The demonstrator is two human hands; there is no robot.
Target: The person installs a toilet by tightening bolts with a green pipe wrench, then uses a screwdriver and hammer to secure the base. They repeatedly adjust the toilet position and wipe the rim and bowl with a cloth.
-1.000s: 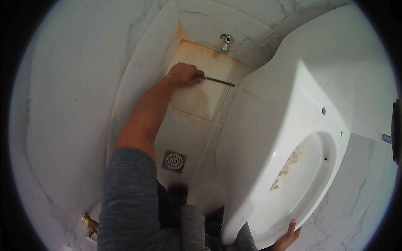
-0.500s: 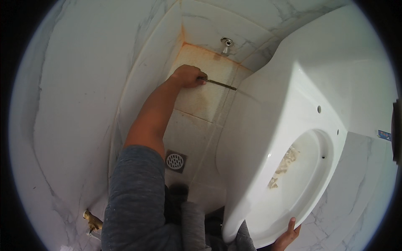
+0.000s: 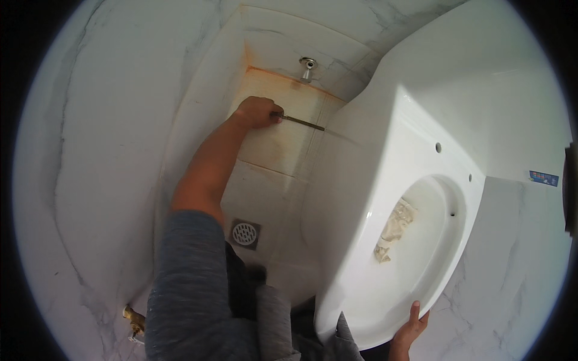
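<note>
My left hand (image 3: 257, 112) is closed around one end of a thin, dark brass-coloured metal rod (image 3: 303, 123). The rod's far end meets the side of a white ceramic toilet (image 3: 349, 156); whether it enters the toilet or only touches it cannot be made out. The toilet leans over on the right, its bowl facing up and to the right. At the bowl's near end, my right hand (image 3: 411, 330) grips the rim, thumb up and part of the hand hidden below. Crumpled beige paper-like material (image 3: 394, 228) lies in the bowl.
A chrome valve (image 3: 307, 68) sticks out of the far wall. A round floor drain (image 3: 244, 233) lies below my left forearm. A brass tap (image 3: 133, 320) is at the lower left. Marbled wall panels (image 3: 114, 150) stand close on the left. A small blue label (image 3: 543, 178) shows at the right.
The whole view has shifted, so the toilet and floor appear farther left. Both hands keep their holds, and the rod still reaches the toilet's side.
</note>
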